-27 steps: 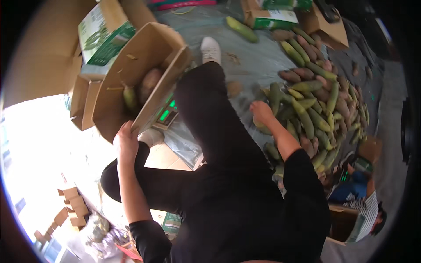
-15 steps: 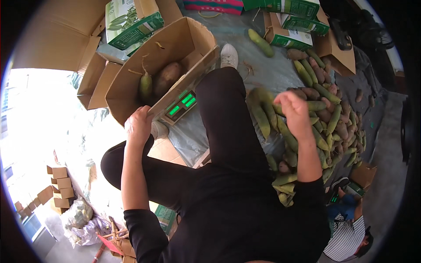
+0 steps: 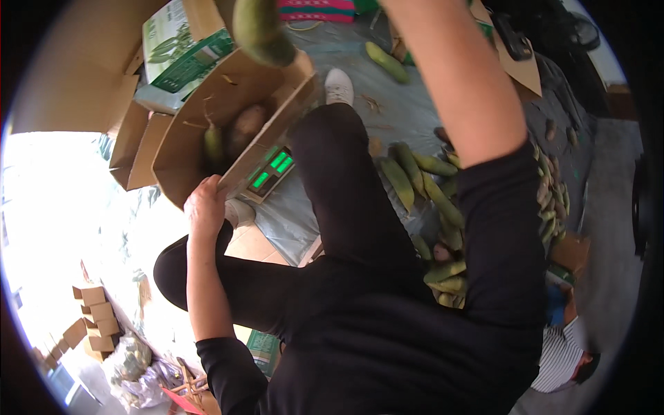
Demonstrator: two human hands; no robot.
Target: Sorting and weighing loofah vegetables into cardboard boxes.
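My left hand (image 3: 205, 204) is closed on the near corner of an open cardboard box (image 3: 168, 155). Inside the box lie a green radish (image 3: 213, 143) with a thin stem and a large reddish-brown root (image 3: 247, 124). A scale with a lit green display (image 3: 271, 173) shows beside the box's lower edge. My right forearm (image 3: 470, 83) reaches up and crosses the top edge, so the right hand is cut off. Above the box's far end hangs another green radish (image 3: 263, 31), large and close; what holds it is out of view.
Green radishes (image 3: 415, 169) and reddish roots are piled on the plastic sheet (image 3: 318, 62) at the right. Printed cartons (image 3: 176, 55) stand at the back left. A person in a striped top (image 3: 560, 356) is at the lower right. Small boxes (image 3: 100, 318) are stacked at the lower left.
My right hand has gone from above the pile up past the top edge. A green radish now appears in the air over the box. The left hand keeps its grip on the box.
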